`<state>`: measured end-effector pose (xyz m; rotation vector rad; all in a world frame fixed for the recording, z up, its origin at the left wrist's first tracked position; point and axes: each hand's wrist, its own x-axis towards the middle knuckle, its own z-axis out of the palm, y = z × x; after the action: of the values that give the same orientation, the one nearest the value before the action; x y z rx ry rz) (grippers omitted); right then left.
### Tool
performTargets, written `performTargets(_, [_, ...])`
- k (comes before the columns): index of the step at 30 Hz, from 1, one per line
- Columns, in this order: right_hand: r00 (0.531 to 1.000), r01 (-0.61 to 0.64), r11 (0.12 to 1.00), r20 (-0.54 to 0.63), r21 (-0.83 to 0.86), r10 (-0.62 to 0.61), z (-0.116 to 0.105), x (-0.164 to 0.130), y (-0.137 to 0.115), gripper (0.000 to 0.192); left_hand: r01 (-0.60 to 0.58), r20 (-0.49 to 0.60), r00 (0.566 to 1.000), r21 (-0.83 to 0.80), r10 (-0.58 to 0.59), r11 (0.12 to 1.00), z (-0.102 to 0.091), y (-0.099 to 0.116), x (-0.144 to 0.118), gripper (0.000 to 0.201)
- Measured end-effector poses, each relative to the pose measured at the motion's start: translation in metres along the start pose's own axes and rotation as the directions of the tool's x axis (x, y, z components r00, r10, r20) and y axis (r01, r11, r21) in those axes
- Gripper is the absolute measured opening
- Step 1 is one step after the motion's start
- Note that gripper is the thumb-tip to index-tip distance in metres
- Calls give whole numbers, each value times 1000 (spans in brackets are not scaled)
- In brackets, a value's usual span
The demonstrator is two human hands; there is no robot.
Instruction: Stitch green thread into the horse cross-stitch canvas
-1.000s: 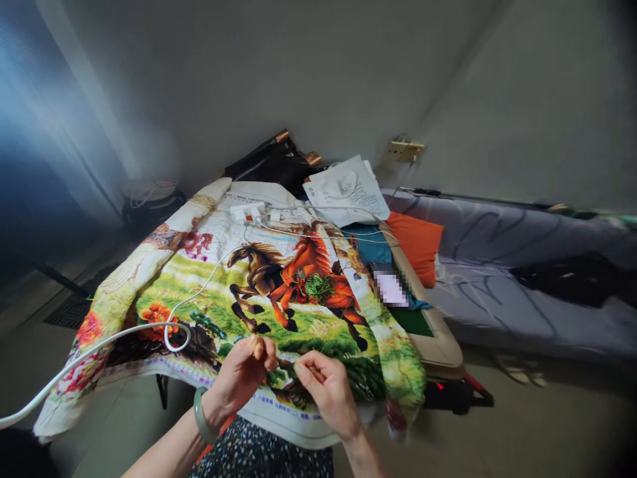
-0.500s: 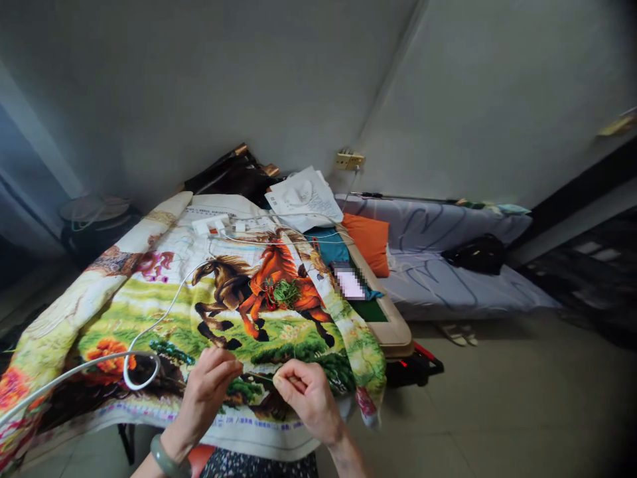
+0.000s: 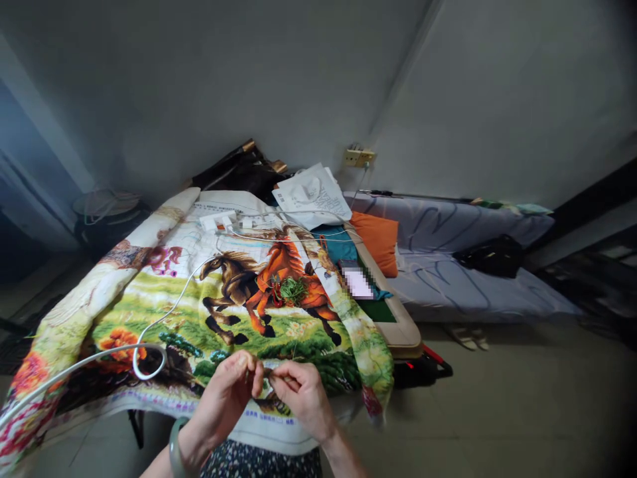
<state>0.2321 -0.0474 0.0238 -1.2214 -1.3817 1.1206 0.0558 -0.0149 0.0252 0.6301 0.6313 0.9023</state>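
Note:
A large cross-stitch cloth [image 3: 293, 328] printed with running horses is spread over the table, its sides rolled up. Just above its front edge, my left hand [image 3: 229, 392] and my right hand [image 3: 304, 401] come together, fingertips nearly touching. Both are closed in a pinch on a thin green thread, which is mostly hidden by the fingers now; a needle cannot be made out. A bundle of green thread [image 3: 292, 291] lies on the orange horse, with some red strands beside it. A bangle [image 3: 176, 445] circles my left wrist.
A white cable [image 3: 149, 345] loops across the cloth to a white power strip [image 3: 219, 221]. A white paper bag [image 3: 313, 199] stands behind. On the right are a phone-like blurred screen [image 3: 357, 282], the table's rim [image 3: 405, 325], an orange cushion [image 3: 375, 239] and a covered sofa [image 3: 438, 285].
My hands have drawn together, the left moving right toward the other; the short stretch of thread visible between them has gone from sight. The whole view has shifted slightly.

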Motion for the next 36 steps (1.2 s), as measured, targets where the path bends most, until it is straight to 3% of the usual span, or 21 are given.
performTargets(2, [999, -17, 998, -32, 63, 19, 1, 2, 3, 34, -5, -31, 1000, -3, 5, 1000, 3, -4, 1, 43])
performTargets(4, [990, -27, 992, -136, 120, 43, -2, 3, 4, 36, -8, -67, 998, 32, 10, 999, 2, -6, 2, 46])
performTargets(6, [966, -21, 993, -254, 117, 50, -8, 4, 4, 38, -6, -90, 996, 68, 13, 998, 0, -8, 2, 48])
performTargets(8, [957, -41, 996, -284, 78, 61, -11, 5, 1, 40, 3, -92, 996, 91, 6, 996, -3, -10, 1, 50])
performTargets(11, [984, -104, 991, -136, 84, 115, -5, 5, -3, 45, 12, -73, 997, 91, -5, 996, -4, -13, 1, 51])
performTargets(14, [997, -82, 996, -13, 19, 82, 5, 4, -3, 44, 25, -58, 998, 83, -20, 996, -4, -14, 0, 52])
performTargets(19, [990, 138, 953, 19, -268, -138, 10, 6, -2, 26, 26, -43, 999, 111, -21, 993, -8, -12, -1, 51])
performTargets(22, [973, 229, 913, 46, -336, -227, 9, 8, -4, 25, 16, -39, 999, 120, -11, 993, -10, -12, -2, 51])
performTargets(36, [961, 274, 883, 86, -380, -261, 6, 9, -6, 26, 20, -50, 999, 120, -14, 993, -10, -13, 0, 53])
